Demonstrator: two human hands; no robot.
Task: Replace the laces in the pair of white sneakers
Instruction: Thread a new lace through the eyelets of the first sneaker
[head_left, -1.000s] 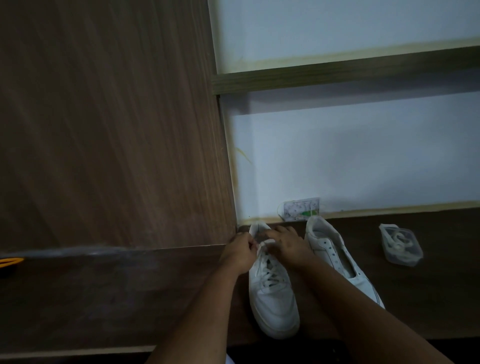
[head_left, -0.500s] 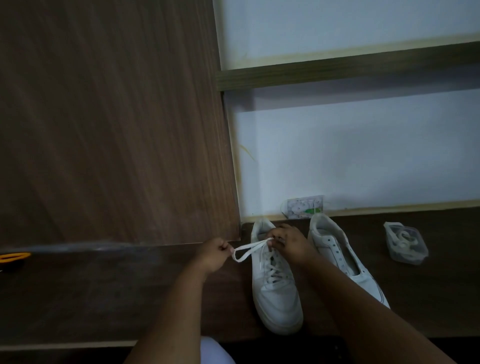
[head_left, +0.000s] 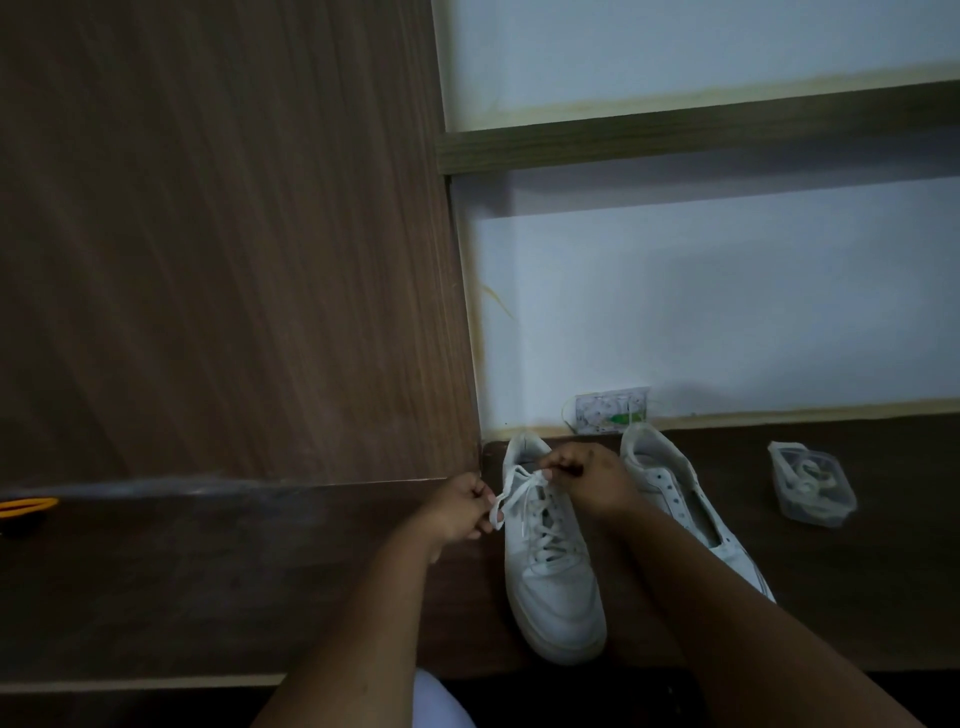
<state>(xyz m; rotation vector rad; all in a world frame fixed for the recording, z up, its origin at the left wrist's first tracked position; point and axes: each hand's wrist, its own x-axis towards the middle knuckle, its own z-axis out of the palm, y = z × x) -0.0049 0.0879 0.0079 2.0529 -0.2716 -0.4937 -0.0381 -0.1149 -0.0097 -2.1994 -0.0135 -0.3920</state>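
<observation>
with the left hand (head_left: 460, 506) and right hand (head_left: 587, 475) each pinching the lace (head_left: 511, 493) above the laced sneaker (head_left: 550, 561), a hard tug could tighten the knot.

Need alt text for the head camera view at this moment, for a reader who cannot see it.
Two hands pinch a white lace above the left sneaker: left hand pulls it sideways, right hand holds it at the tongue. The unlaced right sneaker and a clear plastic container sit on the dark wooden surface.
</observation>
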